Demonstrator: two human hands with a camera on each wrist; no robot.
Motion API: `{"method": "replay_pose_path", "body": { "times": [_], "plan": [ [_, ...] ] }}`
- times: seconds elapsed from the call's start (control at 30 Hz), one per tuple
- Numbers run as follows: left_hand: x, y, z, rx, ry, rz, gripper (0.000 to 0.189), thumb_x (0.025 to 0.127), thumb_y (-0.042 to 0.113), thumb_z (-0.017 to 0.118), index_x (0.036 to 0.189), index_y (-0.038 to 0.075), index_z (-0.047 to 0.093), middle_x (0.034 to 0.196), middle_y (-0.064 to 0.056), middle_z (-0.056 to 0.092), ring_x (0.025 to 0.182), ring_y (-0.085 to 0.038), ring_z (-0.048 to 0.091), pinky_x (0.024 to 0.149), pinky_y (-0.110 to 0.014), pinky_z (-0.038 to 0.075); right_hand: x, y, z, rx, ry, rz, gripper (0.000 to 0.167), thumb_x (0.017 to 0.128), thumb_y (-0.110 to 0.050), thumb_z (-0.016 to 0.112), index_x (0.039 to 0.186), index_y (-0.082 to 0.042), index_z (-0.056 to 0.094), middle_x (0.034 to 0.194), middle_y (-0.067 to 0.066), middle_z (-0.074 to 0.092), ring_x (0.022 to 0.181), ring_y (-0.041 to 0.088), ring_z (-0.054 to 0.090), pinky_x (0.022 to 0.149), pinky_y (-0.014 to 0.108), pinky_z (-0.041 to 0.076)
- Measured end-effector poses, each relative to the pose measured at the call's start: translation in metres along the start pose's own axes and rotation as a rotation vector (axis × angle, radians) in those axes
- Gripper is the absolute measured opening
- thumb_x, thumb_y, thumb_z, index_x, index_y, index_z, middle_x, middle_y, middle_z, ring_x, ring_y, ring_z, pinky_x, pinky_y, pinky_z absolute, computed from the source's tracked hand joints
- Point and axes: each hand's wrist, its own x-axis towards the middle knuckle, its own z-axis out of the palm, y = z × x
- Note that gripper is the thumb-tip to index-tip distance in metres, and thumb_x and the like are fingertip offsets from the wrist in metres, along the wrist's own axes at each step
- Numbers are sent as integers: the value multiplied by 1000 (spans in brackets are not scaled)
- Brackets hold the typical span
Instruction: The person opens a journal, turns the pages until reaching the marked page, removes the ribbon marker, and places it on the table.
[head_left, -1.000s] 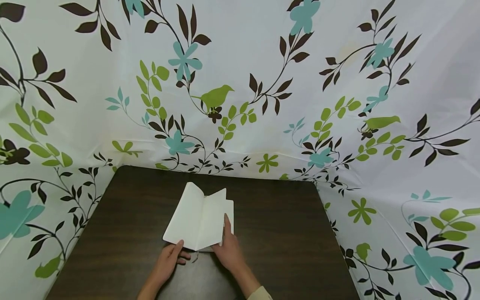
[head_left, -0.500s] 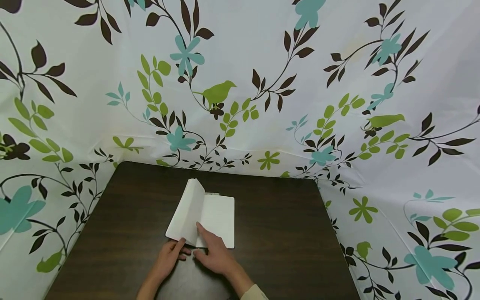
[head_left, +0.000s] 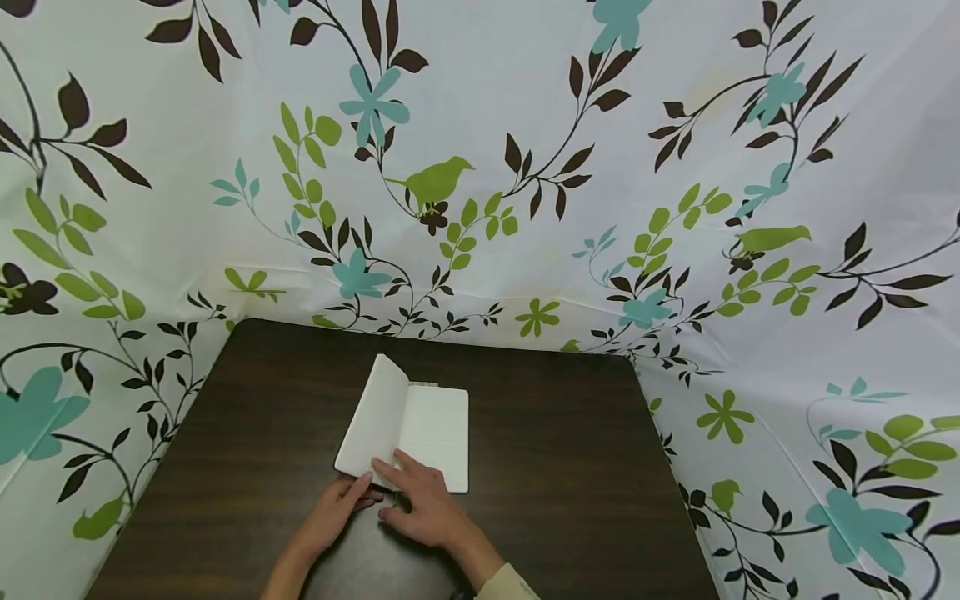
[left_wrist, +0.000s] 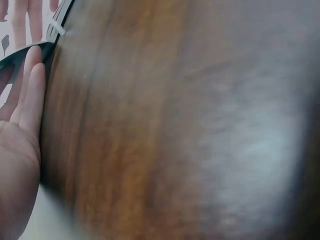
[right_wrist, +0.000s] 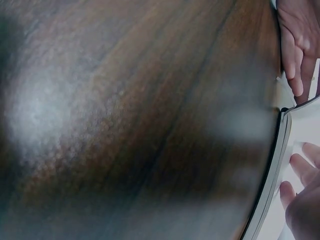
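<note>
A notebook [head_left: 438, 429] with white pages and a dark cover lies open on the table in the head view. Its left side is raised, tilting up from the spine. My left hand [head_left: 333, 510] holds the lower left corner, thumb above and fingers underneath; in the left wrist view its fingers [left_wrist: 33, 95] lie against the dark cover. With extended fingers, my right hand [head_left: 429, 504] rests on the left page close to the spine. The right wrist view shows the notebook's page edges [right_wrist: 272, 185] and spine end between both hands. Faint lines run across the right page.
The dark wooden table [head_left: 562, 467] has a shiny patch near its front. A pale strip [head_left: 423, 384] shows past the notebook's top edge. Behind and beside the table hangs a white cloth [head_left: 480, 108] printed with leaves, flowers and birds.
A leaf held by my right hand has gone over to the left, baring the right page. My right hand has moved left from the right edge to the spine. The left hand keeps its place.
</note>
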Motion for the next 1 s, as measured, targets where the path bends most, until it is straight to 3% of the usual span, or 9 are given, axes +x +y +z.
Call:
{"method": "replay_pose_path", "body": {
  "times": [0.17,0.37,0.63,0.87,1.0],
  "plan": [
    [0,1,2,-38,31,-33,60,117,40,46,129,-15,67,117,-21,79,109,-22,77,92,-19,61,2,1,0,-30,-1,-9,68,102,-48,62,166,-44,38,171,7,43,152,25,49,111,52,45],
    [0,1,1,-77,15,-4,57,118,35,44,128,-18,65,119,-26,77,110,-23,78,95,-25,63,1,4,2,-43,-28,20,65,104,-50,58,165,-48,36,173,2,40,154,22,47,113,51,43],
    [-1,-4,1,-94,0,-25,58,118,34,44,126,-20,63,115,-26,77,104,-17,78,94,-29,64,-5,17,0,-85,71,49,54,105,-37,63,157,-24,54,159,-1,59,146,19,56,115,47,51],
    [0,-5,-5,-97,-67,-21,62,119,35,41,130,-24,59,116,-25,78,108,-21,78,95,-26,64,-12,38,-11,-120,104,128,51,104,-36,66,152,-21,59,157,3,60,145,23,57,117,48,51],
    [-1,-4,-6,-105,-80,-23,64,118,37,43,131,-25,58,115,-26,78,109,-25,79,96,-29,64,-15,51,-18,-148,100,148,56,98,-34,75,150,-20,60,157,6,60,144,27,57,115,51,52]
  ]
}}
